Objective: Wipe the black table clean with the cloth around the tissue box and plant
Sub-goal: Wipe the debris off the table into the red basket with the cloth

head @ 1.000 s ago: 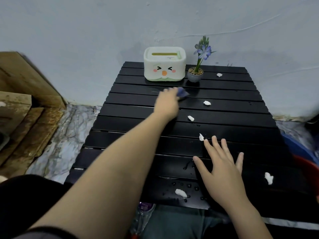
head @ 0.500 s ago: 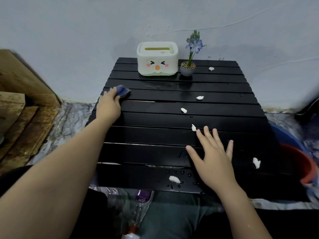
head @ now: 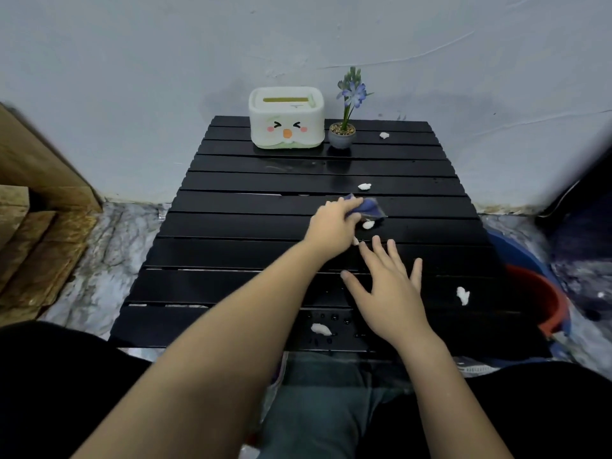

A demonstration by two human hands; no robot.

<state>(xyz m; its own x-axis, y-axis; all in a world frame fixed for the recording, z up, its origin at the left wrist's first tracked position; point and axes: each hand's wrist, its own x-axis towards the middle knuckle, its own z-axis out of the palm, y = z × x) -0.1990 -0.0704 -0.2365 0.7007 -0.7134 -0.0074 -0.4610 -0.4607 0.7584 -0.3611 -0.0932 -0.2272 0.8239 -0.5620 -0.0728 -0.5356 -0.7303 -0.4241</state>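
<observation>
A black slatted table (head: 231, 253) stands against the wall. At its far edge sit a white tissue box (head: 286, 118) with a cartoon face and, just right of it, a small potted plant (head: 343, 130) with a blue flower. My left hand (head: 334, 223) presses a blue cloth (head: 367, 208) onto the table's middle, against a white scrap (head: 368, 224). My right hand (head: 390, 289) lies flat on the table with fingers spread, holding nothing. Several white scraps lie about, such as a scrap (head: 364, 186) beyond the cloth and a scrap (head: 320, 329) near the front edge among water drops.
A red bucket (head: 543, 299) and a blue basin (head: 506, 246) stand right of the table. Brown boards (head: 36, 207) lean against the wall at left. The floor around is marbled grey (head: 109, 253). My legs are under the table's front edge.
My left hand swept the cloth from near the tissue box to the table's left edge, then right to the middle. My right hand stayed flat in place.
</observation>
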